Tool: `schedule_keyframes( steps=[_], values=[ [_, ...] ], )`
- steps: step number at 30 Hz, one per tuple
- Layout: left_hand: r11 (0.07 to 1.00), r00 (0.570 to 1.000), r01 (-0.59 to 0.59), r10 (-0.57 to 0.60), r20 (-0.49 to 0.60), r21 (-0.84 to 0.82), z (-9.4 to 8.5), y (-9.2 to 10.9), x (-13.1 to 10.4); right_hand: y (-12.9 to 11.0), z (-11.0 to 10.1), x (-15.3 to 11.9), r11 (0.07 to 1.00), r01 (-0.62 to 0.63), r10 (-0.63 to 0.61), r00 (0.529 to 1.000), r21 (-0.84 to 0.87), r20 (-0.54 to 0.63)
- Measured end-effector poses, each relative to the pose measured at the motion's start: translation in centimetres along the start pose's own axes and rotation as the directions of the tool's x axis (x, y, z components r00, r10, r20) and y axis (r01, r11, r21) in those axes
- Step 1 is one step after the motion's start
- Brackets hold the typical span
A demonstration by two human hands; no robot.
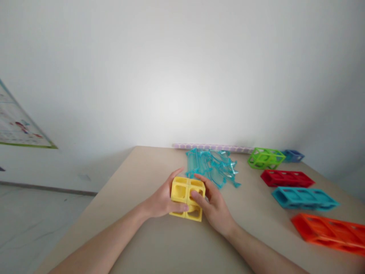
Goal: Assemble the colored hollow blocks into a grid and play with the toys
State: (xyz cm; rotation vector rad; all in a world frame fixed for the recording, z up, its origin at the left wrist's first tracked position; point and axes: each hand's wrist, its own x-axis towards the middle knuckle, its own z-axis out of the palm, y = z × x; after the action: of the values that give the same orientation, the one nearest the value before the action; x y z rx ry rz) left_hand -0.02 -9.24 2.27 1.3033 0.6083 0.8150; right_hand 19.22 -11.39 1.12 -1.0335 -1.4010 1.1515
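A yellow block of joined open-framed cubes (180,191) is held between both hands above the table, near the middle of the view. My left hand (162,199) grips its left side, with the thumb across the lower front. From the right, my right hand (215,207) holds it, the thumb pressed on the upper right cube. Just beyond the block lie several clear teal plastic pieces (193,161) in a loose pile.
On the table (125,182), a green frame block (266,158), a blue block (295,156), and red (288,179), teal (306,198) and orange (332,232) bars stand at the right. A patterned purple roll (213,147) lies along the wall.
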Motion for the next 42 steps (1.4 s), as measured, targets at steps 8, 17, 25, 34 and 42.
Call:
schedule_keyframes(
  steps=[8,17,25,34,42],
  values=[
    [0.991,0.994,-0.107,0.105,0.03,0.082,0.3,0.6,-0.4,-0.6,-0.2,1.0,0.917,-0.163,0.181,0.983,0.364,-0.015],
    [0.987,0.997,-0.035,0.044,-0.056,0.159,-1.0,0.4,-0.1,0.2,-0.5,0.9,0.95,-0.108,0.145,0.984,0.293,-0.108],
    [0.999,0.963,-0.005,-0.006,-0.269,-0.042,-1.7,1.3,0.6,0.0,-1.0,1.3,0.895,0.037,0.103,0.952,0.445,-0.287],
    [0.809,0.912,-0.095,-0.163,-0.377,-0.579,-2.3,2.4,1.1,0.3,-0.9,0.8,0.928,-0.094,0.165,0.971,0.36,-0.174],
    [0.99,0.991,0.086,-0.096,-0.092,-0.108,-1.7,0.8,0.8,-0.7,-0.5,0.7,0.937,-0.123,0.174,0.976,0.328,-0.13]
  ],
)
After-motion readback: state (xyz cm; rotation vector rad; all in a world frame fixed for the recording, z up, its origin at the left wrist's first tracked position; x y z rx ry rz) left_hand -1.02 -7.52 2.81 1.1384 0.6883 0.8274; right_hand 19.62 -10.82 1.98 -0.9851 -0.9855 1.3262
